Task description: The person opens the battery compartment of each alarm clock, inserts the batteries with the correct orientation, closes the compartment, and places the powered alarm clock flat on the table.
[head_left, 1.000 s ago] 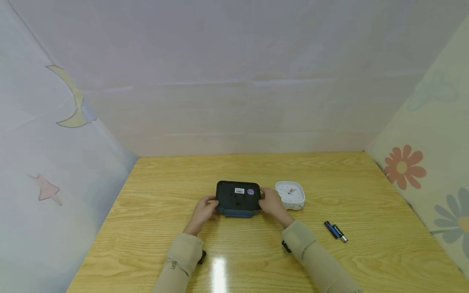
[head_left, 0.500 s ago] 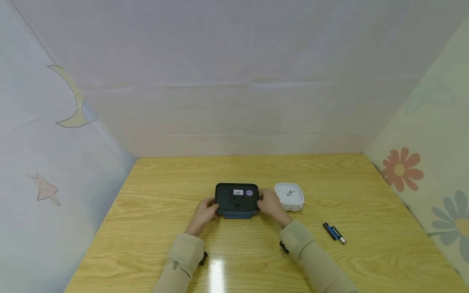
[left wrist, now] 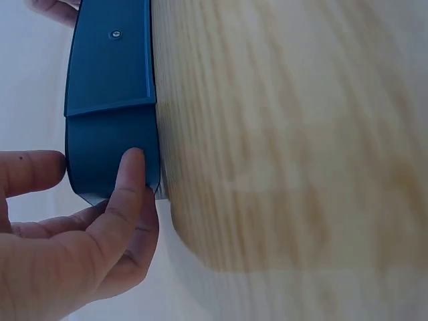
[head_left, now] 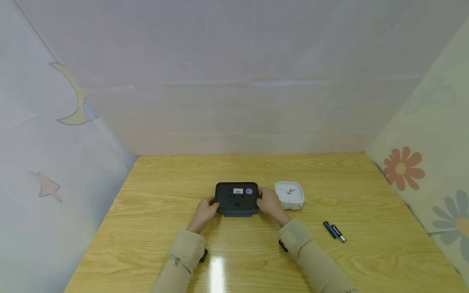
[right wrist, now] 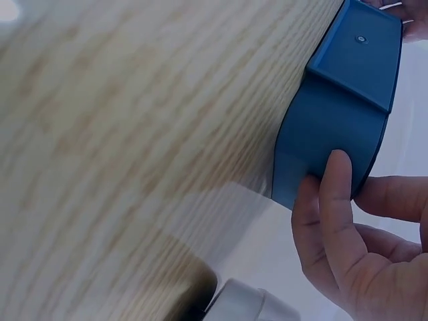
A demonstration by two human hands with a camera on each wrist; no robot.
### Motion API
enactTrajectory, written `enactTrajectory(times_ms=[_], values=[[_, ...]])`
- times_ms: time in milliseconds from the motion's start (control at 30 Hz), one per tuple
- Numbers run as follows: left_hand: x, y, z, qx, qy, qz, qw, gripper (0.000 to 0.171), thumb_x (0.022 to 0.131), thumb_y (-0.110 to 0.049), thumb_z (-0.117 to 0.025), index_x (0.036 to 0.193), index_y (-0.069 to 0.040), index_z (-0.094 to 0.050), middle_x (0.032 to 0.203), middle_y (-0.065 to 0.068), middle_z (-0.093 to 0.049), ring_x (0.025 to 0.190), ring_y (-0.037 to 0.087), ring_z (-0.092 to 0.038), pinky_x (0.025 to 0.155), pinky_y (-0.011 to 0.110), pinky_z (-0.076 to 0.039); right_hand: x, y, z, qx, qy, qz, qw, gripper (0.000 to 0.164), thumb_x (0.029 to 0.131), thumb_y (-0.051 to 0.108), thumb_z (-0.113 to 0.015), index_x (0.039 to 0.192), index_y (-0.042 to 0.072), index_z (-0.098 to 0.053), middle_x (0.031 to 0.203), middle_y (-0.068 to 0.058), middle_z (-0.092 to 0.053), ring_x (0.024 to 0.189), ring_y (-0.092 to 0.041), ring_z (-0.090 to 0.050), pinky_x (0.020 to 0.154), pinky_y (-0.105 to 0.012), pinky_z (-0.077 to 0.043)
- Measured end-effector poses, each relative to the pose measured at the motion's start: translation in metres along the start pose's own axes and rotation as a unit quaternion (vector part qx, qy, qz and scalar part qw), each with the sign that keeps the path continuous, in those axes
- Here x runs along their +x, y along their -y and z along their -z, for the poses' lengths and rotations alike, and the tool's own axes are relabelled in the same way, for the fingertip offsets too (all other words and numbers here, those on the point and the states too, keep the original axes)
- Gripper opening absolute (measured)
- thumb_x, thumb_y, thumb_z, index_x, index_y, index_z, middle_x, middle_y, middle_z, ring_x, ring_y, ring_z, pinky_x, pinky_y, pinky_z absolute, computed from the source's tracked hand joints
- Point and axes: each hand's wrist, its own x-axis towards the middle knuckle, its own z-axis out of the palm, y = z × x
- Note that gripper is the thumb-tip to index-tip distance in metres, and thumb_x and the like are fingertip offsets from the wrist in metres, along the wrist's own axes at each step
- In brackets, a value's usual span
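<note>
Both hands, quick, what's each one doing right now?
Left hand: holding the left end of the black-and-blue case.
Right hand: holding the right end of the same case.

The device point(head_left: 237, 199) is black-and-blue, the clock point(head_left: 289, 194) white.

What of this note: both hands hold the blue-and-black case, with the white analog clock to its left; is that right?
Only the side is wrong: the head view shows the white analog clock to the right of the blue-and-black case.
</note>
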Motion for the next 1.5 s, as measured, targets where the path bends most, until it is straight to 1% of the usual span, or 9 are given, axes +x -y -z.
enactTrajectory(times_ms=[133,300,433,533,667,900,1067,1233,1500], values=[[0.002,0.000,0.002,0.027,0.006,0.002,0.9996,0.040,0.092,-0.006,-0.045,0.127,0.011,-0.043,0.108,0.025,-0.055,0.072,0.021,-0.057,0.059,0.032,-0.051,0.001,0.000,0.000,-0.004,-0.007,0.007,1.000,0.047,0.077,-0.005,-0.052,0.124,-0.012,-0.048,0.091,-0.019,-0.063,0.059,-0.018,-0.048,0.050,-0.027,-0.037],[0.003,-0.002,0.005,0.030,0.043,0.023,0.9983,0.044,0.093,-0.009,-0.043,0.133,0.009,-0.037,0.071,0.018,-0.060,0.049,0.017,-0.051,0.051,0.031,-0.049,0.001,-0.001,0.000,-0.015,-0.011,0.006,1.000,0.045,0.078,-0.005,-0.053,0.122,-0.012,-0.050,0.088,-0.018,-0.063,0.060,-0.018,-0.048,0.051,-0.027,-0.038],[0.004,-0.003,0.007,0.054,0.055,0.024,0.9968,0.045,0.091,-0.012,-0.042,0.132,0.009,-0.039,0.053,0.009,-0.052,0.046,0.018,-0.052,0.049,0.031,-0.050,0.000,0.000,0.001,-0.028,-0.014,0.011,0.999,0.043,0.078,-0.004,-0.054,0.120,-0.011,-0.052,0.087,-0.017,-0.063,0.063,-0.019,-0.050,0.054,-0.029,-0.042],[0.005,-0.004,0.007,0.084,0.059,0.019,0.9945,0.039,0.091,-0.013,-0.041,0.122,0.008,-0.049,0.054,0.010,-0.054,0.046,0.020,-0.055,0.045,0.033,-0.050,-0.002,0.000,0.003,-0.037,-0.023,0.024,0.999,0.041,0.078,-0.002,-0.057,0.117,-0.012,-0.054,0.089,-0.019,-0.063,0.068,-0.022,-0.055,0.058,-0.033,-0.046],[0.007,-0.006,0.006,0.079,0.078,0.033,0.9932,0.032,0.092,-0.014,-0.037,0.111,0.007,-0.053,0.058,0.015,-0.058,0.047,0.023,-0.058,0.044,0.035,-0.051,-0.006,0.002,0.006,-0.037,-0.040,0.039,0.998,0.040,0.078,0.003,-0.064,0.115,-0.011,-0.057,0.094,-0.022,-0.063,0.081,-0.030,-0.059,0.067,-0.040,-0.050],[0.010,-0.006,0.004,0.022,0.095,0.069,0.9928,0.040,0.093,-0.014,-0.034,0.125,0.009,-0.042,0.064,0.017,-0.059,0.048,0.022,-0.058,0.046,0.036,-0.052,-0.010,0.005,0.008,-0.015,-0.059,0.070,0.996,0.035,0.078,0.006,-0.067,0.110,-0.007,-0.061,0.095,-0.020,-0.062,0.084,-0.031,-0.060,0.069,-0.042,-0.050],[0.011,-0.005,0.003,0.017,0.092,0.070,0.9931,0.038,0.093,-0.014,-0.034,0.122,0.009,-0.043,0.063,0.017,-0.058,0.047,0.021,-0.057,0.045,0.036,-0.051,-0.010,0.007,0.007,-0.036,-0.053,0.109,0.992,0.030,0.079,0.010,-0.068,0.107,0.000,-0.065,0.097,-0.013,-0.063,0.081,-0.022,-0.058,0.069,-0.037,-0.049],[0.011,-0.005,0.001,0.016,0.092,0.068,0.9933,0.036,0.094,-0.014,-0.034,0.120,0.009,-0.044,0.065,0.017,-0.058,0.048,0.021,-0.057,0.046,0.036,-0.052,-0.009,0.009,0.005,-0.083,-0.028,0.173,0.981,0.018,0.081,0.014,-0.068,0.098,0.008,-0.069,0.100,-0.007,-0.062,0.088,-0.022,-0.058,0.074,-0.036,-0.049],[0.011,-0.005,-0.001,0.007,0.090,0.065,0.9937,0.038,0.094,-0.014,-0.033,0.121,0.010,-0.043,0.068,0.017,-0.059,0.050,0.021,-0.058,0.048,0.036,-0.052,0.000,0.016,-0.002,-0.127,0.019,0.249,0.960,0.012,0.082,0.016,-0.068,0.091,0.008,-0.069,0.100,-0.005,-0.063,0.098,-0.024,-0.056,0.082,-0.037,-0.047]])
